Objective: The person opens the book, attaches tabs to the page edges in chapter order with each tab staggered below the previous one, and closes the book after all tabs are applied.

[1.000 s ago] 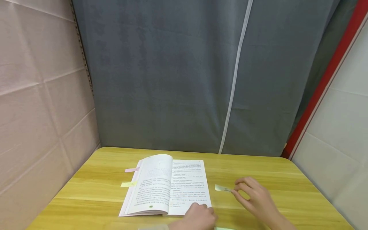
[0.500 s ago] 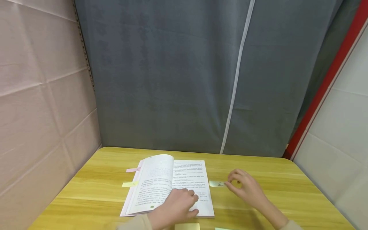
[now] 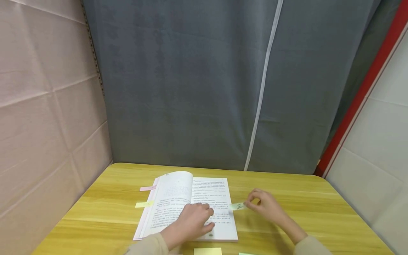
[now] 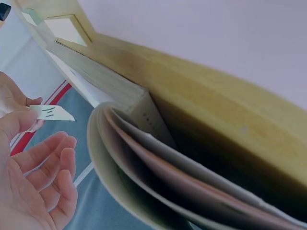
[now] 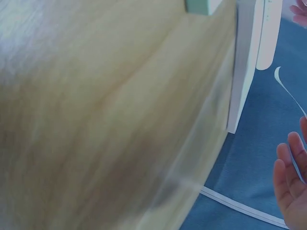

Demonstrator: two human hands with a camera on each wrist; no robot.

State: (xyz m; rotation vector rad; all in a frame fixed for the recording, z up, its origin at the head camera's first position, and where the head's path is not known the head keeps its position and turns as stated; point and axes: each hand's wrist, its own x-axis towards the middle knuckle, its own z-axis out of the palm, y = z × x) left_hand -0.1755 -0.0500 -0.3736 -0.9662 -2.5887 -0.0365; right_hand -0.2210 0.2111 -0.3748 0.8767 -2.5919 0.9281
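An open book point(image 3: 191, 202) lies on the wooden table point(image 3: 287, 191). My left hand point(image 3: 207, 216) rests on the lower part of its right page, fingers relaxed and pressing the paper down. Right of the book, my right hand point(image 3: 247, 204) pinches a small pale green sticky note point(image 3: 237, 206) whose free end reaches the right page's outer edge. The left wrist view shows the curved pages point(image 4: 144, 163) from low down, my left hand's fingers point(image 4: 45, 182) and the pinched sticky note point(image 4: 52, 112). In the right wrist view the table is blurred, with the book's edge point(image 5: 242, 67) beyond it.
A pink tab point(image 3: 146, 188) and a yellow tab point(image 3: 142, 204) stick out of the book's left side. A yellow sticky pad point(image 3: 207, 251) and a green one point(image 3: 245, 253) lie at the table's near edge. A grey curtain point(image 3: 204, 88) hangs behind; padded walls stand on both sides.
My left hand moved from the book's bottom edge up onto the right page. My right hand carried the sticky note leftward until it reached the right page's edge.
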